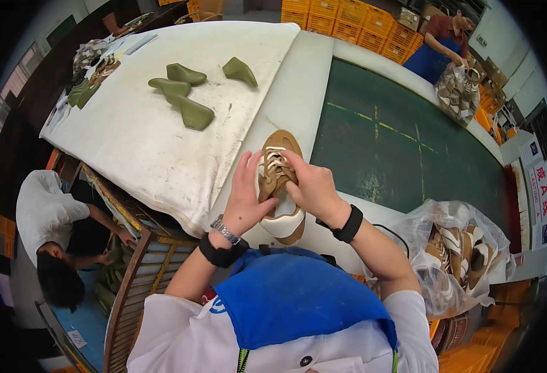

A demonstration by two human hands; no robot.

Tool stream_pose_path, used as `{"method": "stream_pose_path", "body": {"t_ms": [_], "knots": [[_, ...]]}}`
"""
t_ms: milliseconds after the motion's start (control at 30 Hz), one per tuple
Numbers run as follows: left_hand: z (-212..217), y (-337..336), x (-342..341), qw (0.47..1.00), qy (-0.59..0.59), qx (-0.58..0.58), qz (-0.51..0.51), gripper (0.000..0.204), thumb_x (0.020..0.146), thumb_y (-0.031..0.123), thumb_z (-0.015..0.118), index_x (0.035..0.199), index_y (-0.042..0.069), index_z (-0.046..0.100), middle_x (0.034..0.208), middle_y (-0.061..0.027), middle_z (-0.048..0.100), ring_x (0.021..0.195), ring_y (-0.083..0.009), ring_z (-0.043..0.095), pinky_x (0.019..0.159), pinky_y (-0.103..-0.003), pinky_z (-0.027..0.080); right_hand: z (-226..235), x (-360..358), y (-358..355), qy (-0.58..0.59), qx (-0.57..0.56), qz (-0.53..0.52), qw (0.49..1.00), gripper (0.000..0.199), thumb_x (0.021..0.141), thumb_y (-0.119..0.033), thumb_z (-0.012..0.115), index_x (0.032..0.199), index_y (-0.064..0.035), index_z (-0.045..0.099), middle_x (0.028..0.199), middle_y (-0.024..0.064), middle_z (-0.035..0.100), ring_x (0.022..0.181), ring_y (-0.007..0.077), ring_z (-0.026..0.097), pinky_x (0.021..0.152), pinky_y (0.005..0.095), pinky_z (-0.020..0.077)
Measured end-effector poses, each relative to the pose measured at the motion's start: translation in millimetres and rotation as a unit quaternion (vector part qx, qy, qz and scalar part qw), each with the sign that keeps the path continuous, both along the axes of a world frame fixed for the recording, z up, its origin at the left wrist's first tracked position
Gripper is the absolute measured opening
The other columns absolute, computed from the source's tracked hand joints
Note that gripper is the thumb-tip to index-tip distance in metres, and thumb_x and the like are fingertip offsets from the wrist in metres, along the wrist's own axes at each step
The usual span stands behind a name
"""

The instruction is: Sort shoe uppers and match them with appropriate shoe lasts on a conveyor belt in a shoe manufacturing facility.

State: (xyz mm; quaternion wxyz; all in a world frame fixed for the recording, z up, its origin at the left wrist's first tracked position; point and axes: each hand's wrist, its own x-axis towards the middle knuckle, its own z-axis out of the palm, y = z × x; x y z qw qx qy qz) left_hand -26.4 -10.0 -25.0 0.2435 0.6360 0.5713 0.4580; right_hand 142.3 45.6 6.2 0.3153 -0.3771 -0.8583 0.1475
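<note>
A brown and white sneaker [281,143] with pale laces lies in front of me, toe pointing away, at the edge of the pale worktop. My left hand [243,196] grips its left side, with the fingers along the upper and the thumb by the opening. From the right, my right hand [314,188] holds the upper, its fingertips at the laces and thumb near the tongue. Part of the shoe's middle is hidden behind the hands. Several green shoe lasts [189,114] lie farther off to the left on the white cloth-covered table [236,118].
A green conveyor belt [404,137] runs at the right. A clear plastic bag [410,242] of similar sneakers stands at my right elbow. One person [53,211] bends over a cart of lasts at left; another [441,43] handles a bag of shoes at far right. Orange crates [351,18] are stacked behind.
</note>
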Motion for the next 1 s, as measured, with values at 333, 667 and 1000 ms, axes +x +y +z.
{"method": "stream_pose_path", "body": {"t_ms": [333,667,1000], "knots": [[7,1,-5,0.990,-0.038,0.123,-0.051,0.048,0.081,0.003,0.061,0.125,0.003,0.041,0.097,-0.0139,0.065,0.082,-0.0260,0.064,0.077,-0.029,0.050,32,4,-9,0.065,-0.040,0.008,0.997,0.024,0.074,-0.013,0.064,0.095,-0.0036,0.062,0.069,0.0153,0.062,0.061,0.0294,0.062,0.055,0.0339,0.0491],[54,-29,13,0.869,-0.489,0.017,-0.072,0.031,0.093,0.010,0.050,0.115,0.005,0.028,0.091,-0.0178,0.064,0.080,-0.0146,0.061,0.069,-0.024,0.050,48,-7,-33,0.280,-0.231,0.031,0.931,0.014,0.082,-0.010,0.063,0.089,0.0019,0.062,0.074,0.0066,0.066,0.068,0.0086,0.059,0.061,0.0234,0.0475],[64,-35,10,0.878,-0.463,0.026,-0.115,0.030,0.094,0.010,0.045,0.115,0.005,0.024,0.091,-0.0165,0.062,0.080,-0.0117,0.058,0.070,-0.023,0.047,65,-4,-35,0.319,-0.362,0.057,0.874,0.014,0.084,-0.010,0.062,0.092,0.0022,0.061,0.083,0.0036,0.064,0.076,0.0077,0.057,0.069,0.0218,0.0462]]}}
